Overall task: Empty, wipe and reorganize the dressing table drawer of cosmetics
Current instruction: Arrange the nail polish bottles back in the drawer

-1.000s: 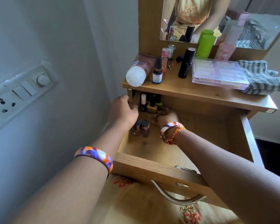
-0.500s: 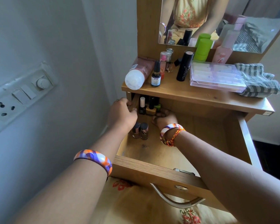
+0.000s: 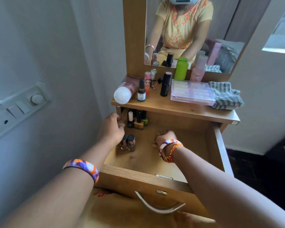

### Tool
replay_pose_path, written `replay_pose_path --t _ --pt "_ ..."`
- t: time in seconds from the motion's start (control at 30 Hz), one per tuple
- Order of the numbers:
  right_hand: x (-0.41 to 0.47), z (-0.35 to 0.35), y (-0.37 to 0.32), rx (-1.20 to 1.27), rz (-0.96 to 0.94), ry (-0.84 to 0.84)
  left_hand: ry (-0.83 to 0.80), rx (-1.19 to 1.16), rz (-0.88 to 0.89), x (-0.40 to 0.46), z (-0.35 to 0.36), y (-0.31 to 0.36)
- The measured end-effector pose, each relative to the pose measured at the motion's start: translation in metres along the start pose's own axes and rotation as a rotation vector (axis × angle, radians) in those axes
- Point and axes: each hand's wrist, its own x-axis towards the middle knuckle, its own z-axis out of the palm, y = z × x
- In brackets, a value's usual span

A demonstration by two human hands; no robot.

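With the left hand (image 3: pixel 111 129) curled on the drawer (image 3: pixel 211 142) wall, mid-frame nail polish bottles (image 3: pixel 127 143) could be toppled by the fisted right hand (image 3: pixel 163 137), its contents unseen.

Both arms reach forward; left hand (image 3: pixel 111 129) curled, fingers hidden; right hand (image 3: pixel 163 137) curled, knuckles up.

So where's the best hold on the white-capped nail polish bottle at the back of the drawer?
Probably the tall white cap of the white-capped nail polish bottle, pinched from above and the front. It stands upright with the drawer wall and left hand on one side and bottles on the other.
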Motion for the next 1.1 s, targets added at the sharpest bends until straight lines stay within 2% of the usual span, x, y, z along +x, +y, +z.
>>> replay_pose_path --t 0.07,0.3,0.5,0.7,1.1 --pt "0.011 0.006 0.008 0.046 -0.048 0.116 -0.005 -0.005 0.002 -0.002 -0.001 -0.001" --pt "0.007 0.0 0.011 -0.065 -0.135 0.068 0.017 0.061 0.007 -0.01 -0.002 0.002" --pt "-0.003 -0.001 0.012 -0.172 -0.187 0.077 0.024 0.024 -0.026 -0.014 0.0 0.001" --pt "-0.004 0.002 0.018 -0.168 -0.197 0.099 0.018 -0.038 -0.033 -0.016 -0.004 -0.004" --pt "0.012 0.003 0.024 -0.226 -0.249 0.088 0.054 -0.009 -0.045 -0.018 -0.006 0.005"
